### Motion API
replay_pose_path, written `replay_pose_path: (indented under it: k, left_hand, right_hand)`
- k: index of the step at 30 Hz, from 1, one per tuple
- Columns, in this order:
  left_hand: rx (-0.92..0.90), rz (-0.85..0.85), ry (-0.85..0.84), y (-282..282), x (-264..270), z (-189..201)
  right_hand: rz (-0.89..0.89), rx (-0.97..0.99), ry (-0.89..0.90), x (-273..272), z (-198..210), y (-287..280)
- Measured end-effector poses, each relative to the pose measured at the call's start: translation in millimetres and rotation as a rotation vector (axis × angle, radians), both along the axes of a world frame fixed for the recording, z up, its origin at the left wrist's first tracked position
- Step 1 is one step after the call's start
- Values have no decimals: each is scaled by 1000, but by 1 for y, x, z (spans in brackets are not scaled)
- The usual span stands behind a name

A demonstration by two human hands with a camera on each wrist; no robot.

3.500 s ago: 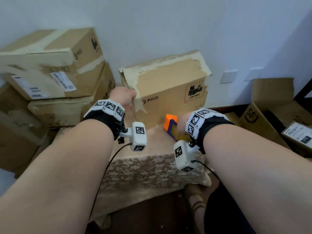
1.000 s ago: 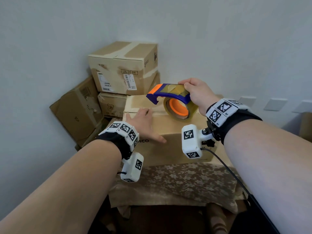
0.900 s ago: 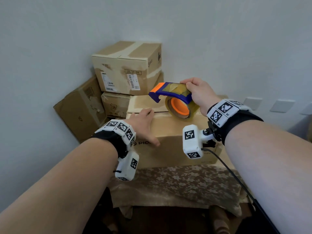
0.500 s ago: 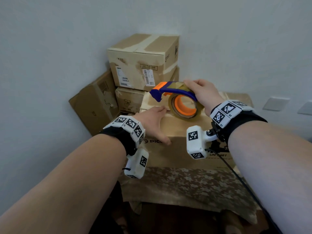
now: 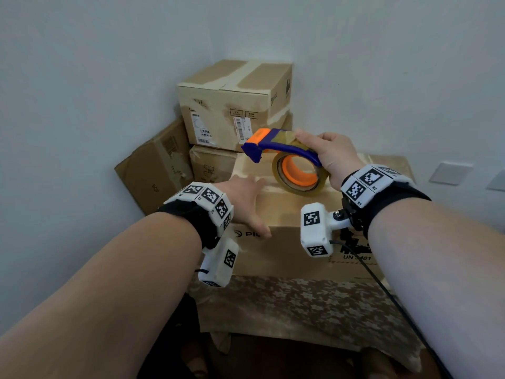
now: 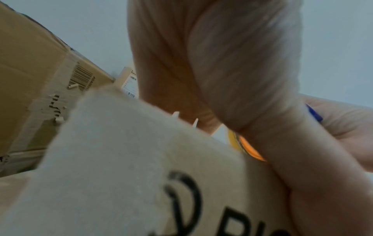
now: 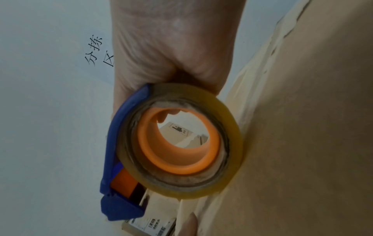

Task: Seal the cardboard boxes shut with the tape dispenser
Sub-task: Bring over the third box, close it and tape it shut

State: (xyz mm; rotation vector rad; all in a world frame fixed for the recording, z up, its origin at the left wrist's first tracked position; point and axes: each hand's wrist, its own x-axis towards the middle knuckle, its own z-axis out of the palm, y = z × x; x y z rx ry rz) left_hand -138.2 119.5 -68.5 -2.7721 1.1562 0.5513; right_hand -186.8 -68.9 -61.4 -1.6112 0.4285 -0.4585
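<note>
A PICO cardboard box (image 5: 287,242) lies flat on a cloth-covered table (image 5: 300,307), old pale tape along its top. My left hand (image 5: 243,198) presses flat on the box's top left corner, fingers straight and thumb over the front face (image 6: 302,159). My right hand (image 5: 330,157) grips a blue and orange tape dispenser (image 5: 289,162) by its rear, the cutter end pointing left. In the right wrist view the clear tape roll (image 7: 181,143) sits right against the box top (image 7: 302,127); I cannot tell whether it touches.
Two taped boxes (image 5: 232,105) are stacked in the wall corner behind, and another box (image 5: 155,170) leans at their left. Wall plates (image 5: 451,173) are at the right. The table's front edge hangs with patterned cloth.
Earlier the box stood on edge and the dispenser lay on the table. Now the box lies flat under my left hand, and my right hand has lowered the dispenser to the box top.
</note>
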Motion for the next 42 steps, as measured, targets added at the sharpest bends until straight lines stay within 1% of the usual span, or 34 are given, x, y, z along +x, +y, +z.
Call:
replay_pose_path:
  k: [4,7,9,10,11,13,15,16,17,18,20,22,28,32,36,40,42]
  left_hand:
    - [-20,7,12,4,1,1]
    - [20,36,63,7,4,5]
    - [31,101,115,11,7,14]
    - [-12,150,119,12,11,19]
    - [-105,211,117,13,16,22]
    - [-422,408,175,12,25,26]
    - [-821,693,380,9,26,29]
    - [-973,818,512,8,25,30]
    - [-1068,897,625,6,26,30]
    - [-1111,936,718,5,26,29]
    - [-1145,956,879,1,27,29]
    - [-1177,962,972,-2,27,29]
    - [-1236,1041,999,-9,23,31]
    - [-1251,1099,930,-9,26,29]
    - [-1210,1126,820,-2,31,24]
    - [-1230,1188,789,10,32,17]
    - [-1221,1192,783,15,31,15]
  right_hand:
    - [29,-12,8,1,-8,2]
    - [67,-14,43,-3,-11,-3]
    - [96,2,59,-5,-12,-9]
    - [112,1,65,-6,-12,-10]
    - [127,-3,68,-7,-13,-11]
    - [139,-11,75,-7,-13,-11]
    - [137,-17,86,-7,-12,-11]
    - [137,-18,86,-7,-12,-11]
    - [140,-15,82,-8,-12,-12]
    - [144,-10,73,-9,-12,-12]
    - [155,-3,56,-10,-12,-14]
    - [165,-8,53,-10,-14,-16]
    - [199,-14,68,-13,-14,-18]
    - [213,-25,77,-11,-9,-14]
    - [252,-131,100,-3,3,-9]
    - [264,-264,148,7,20,0]
    - [284,-319,183,10,25,4]
